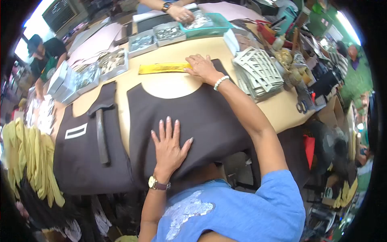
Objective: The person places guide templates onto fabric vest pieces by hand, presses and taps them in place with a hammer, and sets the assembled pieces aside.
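Observation:
A dark vest-shaped fabric panel [185, 109] lies in front of me on the table, its curved neckline facing away. My left hand [169, 147] rests flat on the panel's near part, fingers spread. My right hand [201, 69] reaches to the far right shoulder of the panel, fingers apart, touching the right end of a yellow flat strip [161, 68]. That strip lies across the table just beyond the neckline. To the left, a hammer [101, 133] sits on a second dark panel [76, 161], which bears a white rectangular frame piece [75, 131].
Boxes of small metal parts [141, 42] and a teal basket [217, 24] line the far side, where another person's hand [180, 13] reaches in. Stacked white frame pieces [258, 70] and scissors [301, 105] are at right. Yellow gloves [28, 157] hang at left.

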Available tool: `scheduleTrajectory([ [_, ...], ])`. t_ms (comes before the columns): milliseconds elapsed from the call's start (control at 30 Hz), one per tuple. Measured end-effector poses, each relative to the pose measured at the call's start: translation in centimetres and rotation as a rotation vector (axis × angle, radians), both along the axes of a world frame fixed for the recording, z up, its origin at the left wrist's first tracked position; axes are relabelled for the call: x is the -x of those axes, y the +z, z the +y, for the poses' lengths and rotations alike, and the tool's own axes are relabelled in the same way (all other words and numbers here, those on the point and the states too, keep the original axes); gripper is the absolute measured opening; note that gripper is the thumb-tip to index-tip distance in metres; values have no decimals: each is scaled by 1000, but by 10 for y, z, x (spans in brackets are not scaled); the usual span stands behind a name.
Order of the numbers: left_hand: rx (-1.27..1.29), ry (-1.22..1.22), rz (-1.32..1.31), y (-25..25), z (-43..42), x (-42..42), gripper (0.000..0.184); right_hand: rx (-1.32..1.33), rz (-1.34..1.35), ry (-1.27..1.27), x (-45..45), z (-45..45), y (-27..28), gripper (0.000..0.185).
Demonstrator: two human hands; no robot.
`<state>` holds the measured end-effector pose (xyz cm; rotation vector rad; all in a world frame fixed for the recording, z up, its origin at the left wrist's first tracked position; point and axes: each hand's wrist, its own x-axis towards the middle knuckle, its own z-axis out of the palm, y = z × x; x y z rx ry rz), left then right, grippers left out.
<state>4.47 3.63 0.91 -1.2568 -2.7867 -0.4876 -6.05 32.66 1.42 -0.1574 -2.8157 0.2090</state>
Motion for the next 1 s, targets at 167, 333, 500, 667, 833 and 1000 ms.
scheduleTrajectory([
  [167, -50, 19, 11, -5, -5, -5, 68, -19, -38, 42, 44, -22, -4, 50],
  [333, -81, 59, -26, -6, -4, -16, 70, 98, 107, 242, 60, -35, 26, 28],
  [500, -143, 58, -24, -9, -5, -15, 69, 207, 387, 435, 57, -64, 95, 21],
  [667, -312, 15, 102, -5, -5, -15, 50, 338, 188, 407, -22, -89, 128, 21],
  [833, -303, -7, 104, -4, -6, -19, 39, 71, 187, 274, -95, -92, 57, 25],
  [1000, -220, -44, -96, 15, -9, -7, 39, 412, 256, -236, -167, -95, 14, 43],
])
